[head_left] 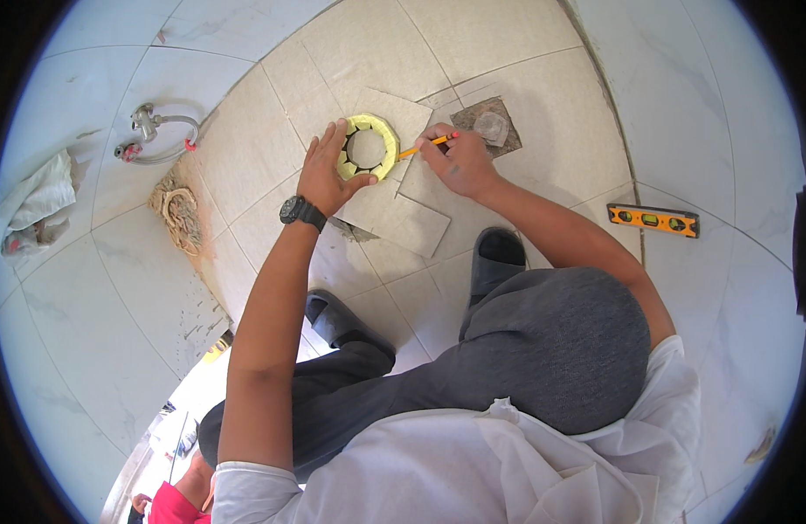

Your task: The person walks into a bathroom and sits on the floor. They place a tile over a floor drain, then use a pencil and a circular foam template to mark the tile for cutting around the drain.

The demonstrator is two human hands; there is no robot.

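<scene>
My left hand (328, 170) steadies a flat yellow ring (369, 121), fingers along its left side and thumb at its lower edge. Dark marks run around the ring's inner rim. The ring lies on a loose beige tile piece (420, 229) on the floor. In my right hand (462, 160) is a yellow pencil (409, 153) with a red end, held slanted. Its tip meets the tile at or very near the ring's right edge; I cannot tell whether they touch. What the tile covers beneath is mostly hidden.
A square floor opening (508, 140) holds a pale, rounded object. An orange spirit level (653, 220) rests by the right wall. Left are a wall valve with a hose (171, 120) and a rough corner hole (183, 214). A person in red (177, 506) is at lower left.
</scene>
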